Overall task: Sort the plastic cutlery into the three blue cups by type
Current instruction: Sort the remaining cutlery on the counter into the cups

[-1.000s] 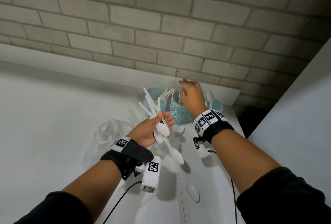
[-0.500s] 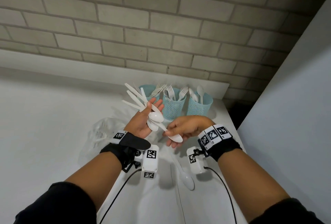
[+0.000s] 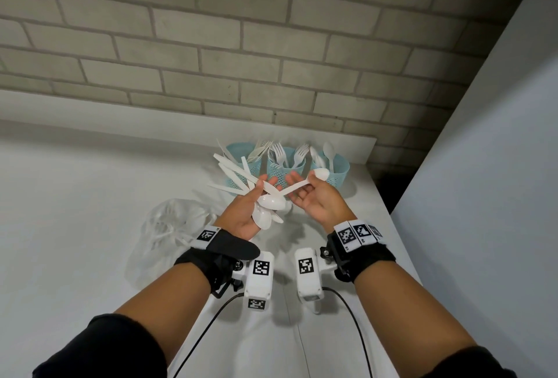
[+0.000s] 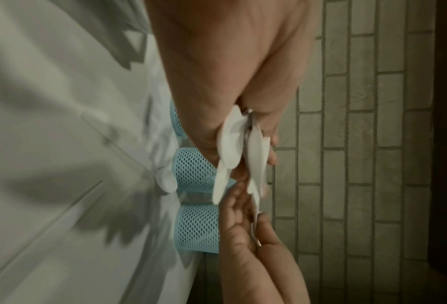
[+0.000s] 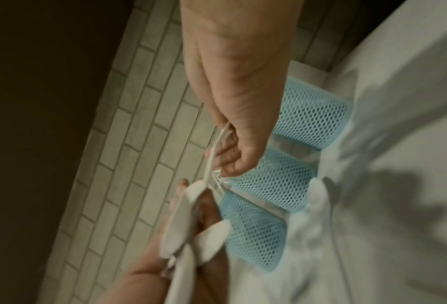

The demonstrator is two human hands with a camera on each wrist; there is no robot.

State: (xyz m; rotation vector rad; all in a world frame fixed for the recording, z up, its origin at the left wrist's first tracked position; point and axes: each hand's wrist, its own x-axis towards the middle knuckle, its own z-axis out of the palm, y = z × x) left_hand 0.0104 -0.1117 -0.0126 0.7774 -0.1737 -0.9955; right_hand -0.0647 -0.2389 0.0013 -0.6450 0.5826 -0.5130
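Three blue mesh cups stand in a row by the brick wall: the left cup [image 3: 238,152] has knives, the middle cup [image 3: 282,171] forks, the right cup [image 3: 339,171] spoons. In front of them my left hand [image 3: 259,193], palm up, grips a fanned bundle of white spoons and knives [image 3: 268,201]. My right hand [image 3: 302,190] pinches the handle of one white spoon [image 3: 321,174]; its bowl points at the right cup and its handle end still reaches the bundle. The left wrist view shows the bundle [image 4: 230,148] and the right hand's fingers [image 4: 266,232] on that handle.
A crumpled clear plastic bag [image 3: 169,226] lies on the white table [image 3: 75,211] left of my left wrist. One loose spoon [image 4: 166,183] lies on the table before the cups. A tall white panel [image 3: 483,181] bounds the right side, with a dark gap at the table's corner.
My right hand came back from the cups to the left hand, took hold of one spoon from the bundle and swung its bowl up toward the right cup.
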